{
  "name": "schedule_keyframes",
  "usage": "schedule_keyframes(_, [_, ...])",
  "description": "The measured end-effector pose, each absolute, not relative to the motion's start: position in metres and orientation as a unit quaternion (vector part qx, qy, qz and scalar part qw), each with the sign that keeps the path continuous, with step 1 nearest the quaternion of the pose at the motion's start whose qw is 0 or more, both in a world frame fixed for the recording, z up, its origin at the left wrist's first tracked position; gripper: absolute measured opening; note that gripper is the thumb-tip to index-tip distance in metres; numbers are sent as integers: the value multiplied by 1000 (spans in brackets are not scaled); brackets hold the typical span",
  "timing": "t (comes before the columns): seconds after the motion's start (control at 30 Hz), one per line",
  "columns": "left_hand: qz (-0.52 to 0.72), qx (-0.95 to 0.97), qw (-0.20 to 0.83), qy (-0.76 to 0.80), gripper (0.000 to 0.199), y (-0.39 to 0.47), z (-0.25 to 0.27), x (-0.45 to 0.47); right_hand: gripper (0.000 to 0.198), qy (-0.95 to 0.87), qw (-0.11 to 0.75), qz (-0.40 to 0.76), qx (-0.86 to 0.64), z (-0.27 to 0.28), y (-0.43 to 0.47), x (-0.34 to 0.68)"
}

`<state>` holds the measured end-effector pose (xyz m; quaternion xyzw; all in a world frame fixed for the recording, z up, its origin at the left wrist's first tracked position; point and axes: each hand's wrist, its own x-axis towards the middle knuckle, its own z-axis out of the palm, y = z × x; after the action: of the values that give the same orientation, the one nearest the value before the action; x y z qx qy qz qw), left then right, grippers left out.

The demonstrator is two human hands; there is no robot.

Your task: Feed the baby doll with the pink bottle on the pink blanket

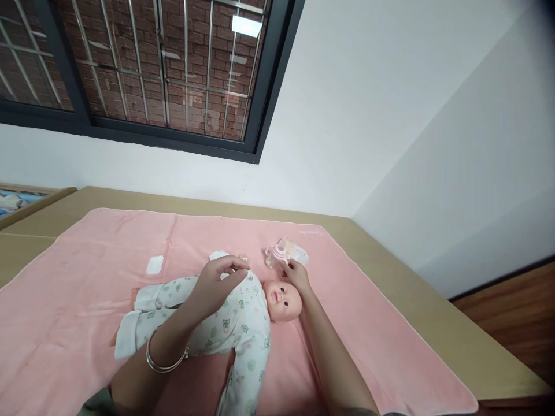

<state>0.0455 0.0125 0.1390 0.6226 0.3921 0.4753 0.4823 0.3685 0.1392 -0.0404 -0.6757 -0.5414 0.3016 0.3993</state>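
Note:
A baby doll (252,323) lies on its back on a pink blanket (355,341), its head to the right. It wears a white suit with a small green print. My left hand (222,284) hovers over the doll's chest, thumb and fingers apart with nothing between them. Just beyond the doll's head, a clear baby bottle (298,253) with a pink collar lies on its side. My right hand (297,275) is closed at the near side of the bottle, fingertips pinched at its collar end, partly hidden. The doll's far arm is mostly behind my left hand.
A small white square (155,264) lies on the blanket beyond the doll's legs. The tan tabletop (390,271) borders the blanket, against a white wall (329,144). A barred window (173,69) is above. At far left is a tray (65,193) with blue and white cloth.

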Motion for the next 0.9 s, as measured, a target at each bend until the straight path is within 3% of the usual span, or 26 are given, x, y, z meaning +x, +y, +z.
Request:
schedule_keyframes(0.1, [470,625,480,398,19,13,140,45,60,-521,414,300,-684,-29,129,368])
schedule_keyframes(0.2, [466,627,470,411,20,11,142,43,68,-460,484,302,-680,-18,105,363])
schedule_keyframes(0.37, [464,661,385,447,21,28,131,46,54,-277,608,428,-609,-25,58,345])
schedule_keyframes(0.47, [358,723,278,521,26,54,105,54,54,-183,603,511,-585,-30,35,332])
schedule_keyframes(0.7, [154,779,315,520,26,87,47,68,38,-95,623,606,-486,-10,5,315])
schedule_keyframes(0.9, [122,776,326,526,35,91,45,62,55,-57,634,675,-372,-13,11,297])
